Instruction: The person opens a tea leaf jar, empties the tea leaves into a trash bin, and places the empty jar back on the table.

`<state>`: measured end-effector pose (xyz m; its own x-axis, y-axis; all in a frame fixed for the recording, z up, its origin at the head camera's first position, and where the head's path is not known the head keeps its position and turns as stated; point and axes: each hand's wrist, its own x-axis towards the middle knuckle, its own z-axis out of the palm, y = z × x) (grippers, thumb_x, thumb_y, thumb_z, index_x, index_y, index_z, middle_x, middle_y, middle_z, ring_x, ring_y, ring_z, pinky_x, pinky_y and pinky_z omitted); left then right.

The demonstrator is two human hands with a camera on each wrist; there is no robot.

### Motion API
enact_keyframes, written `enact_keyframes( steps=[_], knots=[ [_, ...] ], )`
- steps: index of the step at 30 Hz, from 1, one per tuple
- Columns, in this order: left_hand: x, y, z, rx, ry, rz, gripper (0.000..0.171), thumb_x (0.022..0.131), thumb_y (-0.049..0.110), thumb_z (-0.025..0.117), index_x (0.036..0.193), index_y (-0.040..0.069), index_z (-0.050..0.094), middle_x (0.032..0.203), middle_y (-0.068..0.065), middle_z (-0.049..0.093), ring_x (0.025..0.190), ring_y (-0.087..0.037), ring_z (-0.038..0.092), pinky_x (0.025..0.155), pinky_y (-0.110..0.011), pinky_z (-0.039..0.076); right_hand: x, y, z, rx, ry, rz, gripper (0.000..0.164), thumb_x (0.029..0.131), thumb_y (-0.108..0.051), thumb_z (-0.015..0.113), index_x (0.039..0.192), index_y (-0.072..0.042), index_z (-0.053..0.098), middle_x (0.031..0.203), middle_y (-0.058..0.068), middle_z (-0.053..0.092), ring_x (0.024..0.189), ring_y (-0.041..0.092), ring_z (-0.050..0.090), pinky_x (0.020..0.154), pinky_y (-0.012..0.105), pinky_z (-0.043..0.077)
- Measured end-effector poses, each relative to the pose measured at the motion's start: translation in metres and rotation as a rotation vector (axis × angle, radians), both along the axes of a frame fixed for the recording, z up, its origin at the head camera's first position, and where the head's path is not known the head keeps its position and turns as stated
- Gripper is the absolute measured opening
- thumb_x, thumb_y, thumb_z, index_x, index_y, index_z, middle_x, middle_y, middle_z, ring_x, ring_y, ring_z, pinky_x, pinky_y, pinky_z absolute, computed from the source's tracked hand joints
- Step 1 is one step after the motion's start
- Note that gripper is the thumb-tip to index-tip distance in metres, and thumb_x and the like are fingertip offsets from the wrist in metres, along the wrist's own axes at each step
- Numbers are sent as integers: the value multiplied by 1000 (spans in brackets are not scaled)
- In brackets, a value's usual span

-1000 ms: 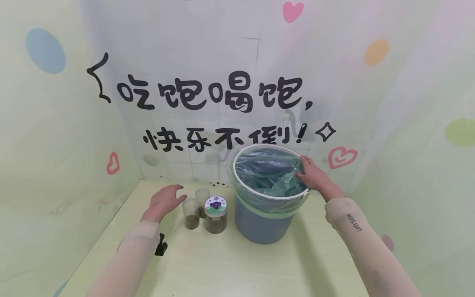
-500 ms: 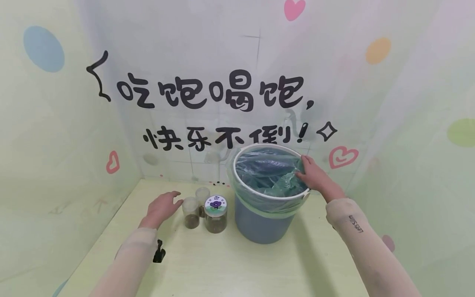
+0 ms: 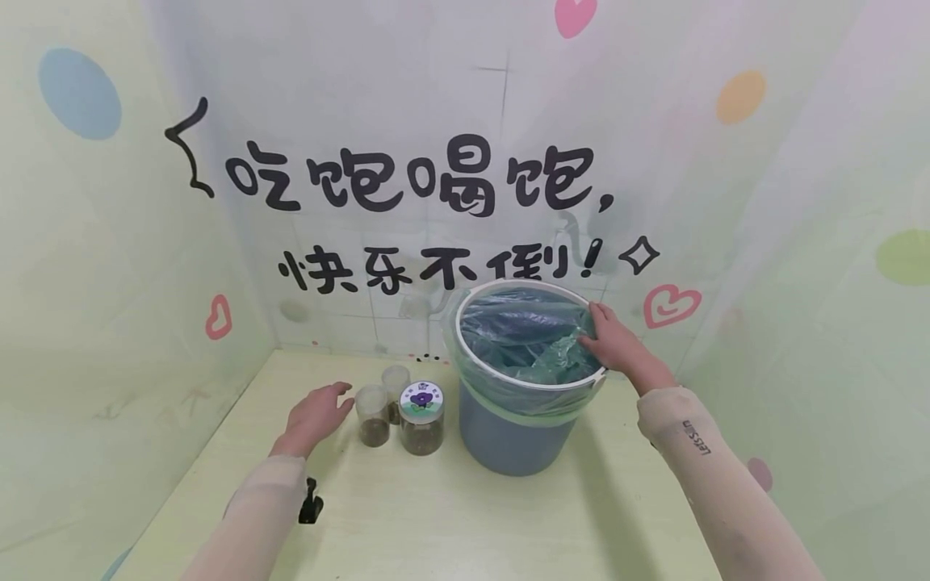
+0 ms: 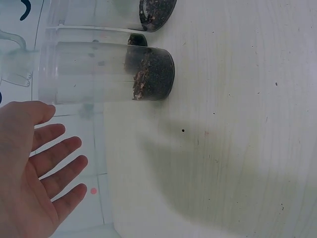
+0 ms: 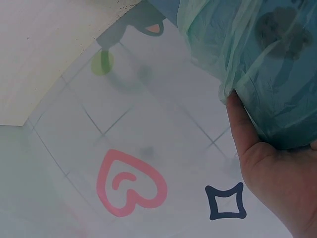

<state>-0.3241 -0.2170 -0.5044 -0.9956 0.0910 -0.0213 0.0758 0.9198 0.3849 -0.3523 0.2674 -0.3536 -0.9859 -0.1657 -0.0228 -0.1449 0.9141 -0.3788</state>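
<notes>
A blue trash can (image 3: 501,448) with a white rim stands upright on the table, lined with a thin green trash bag (image 3: 538,403) folded over its edge. My right hand (image 3: 621,343) grips the can's right rim through the bag, thumb on the inner side. In the right wrist view one finger (image 5: 240,121) lies along the bag. To the can's left, my left hand (image 3: 316,418) hovers with loosely spread fingers, holding nothing. Beside it stands a clear jar (image 4: 111,74), partly filled with dark crumbly stuff. The fingertips are just left of that jar's upper part.
Behind the nearest jar stands another clear jar (image 3: 395,379). A wider jar (image 3: 422,440) with a purple flower on its lid sits between them and the can. The pale table (image 3: 436,532) meets a printed curtain wall (image 3: 407,97) at the back.
My left hand has drawn a little to the left and toward me, away from the jars. The right hand stays at the can's rim, and the can and jars have not moved.
</notes>
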Motion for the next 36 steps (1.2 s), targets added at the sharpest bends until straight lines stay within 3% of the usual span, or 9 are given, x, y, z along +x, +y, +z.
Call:
enact_keyframes(
  steps=[24, 36],
  knots=[
    [8, 5, -26, 76, -19, -11, 44, 102, 19, 51, 140, -4, 48, 138, -25, 58, 120, -46, 59, 90, -56, 54, -1, 1, 0, -6, -9, -6, 75, 101, -20, 52, 155, 11, 9, 160, 35, 12, 146, 52, 22, 121, 61, 23],
    [12, 7, -37, 180, -53, -11, 53, 100, 20, 51, 146, -5, 39, 144, -27, 52, 127, -49, 52, 99, -61, 48, 0, 1, 0, -3, 0, -9, 75, 101, -19, 52, 154, 11, 10, 159, 35, 12, 146, 52, 23, 121, 61, 23]
  ],
)
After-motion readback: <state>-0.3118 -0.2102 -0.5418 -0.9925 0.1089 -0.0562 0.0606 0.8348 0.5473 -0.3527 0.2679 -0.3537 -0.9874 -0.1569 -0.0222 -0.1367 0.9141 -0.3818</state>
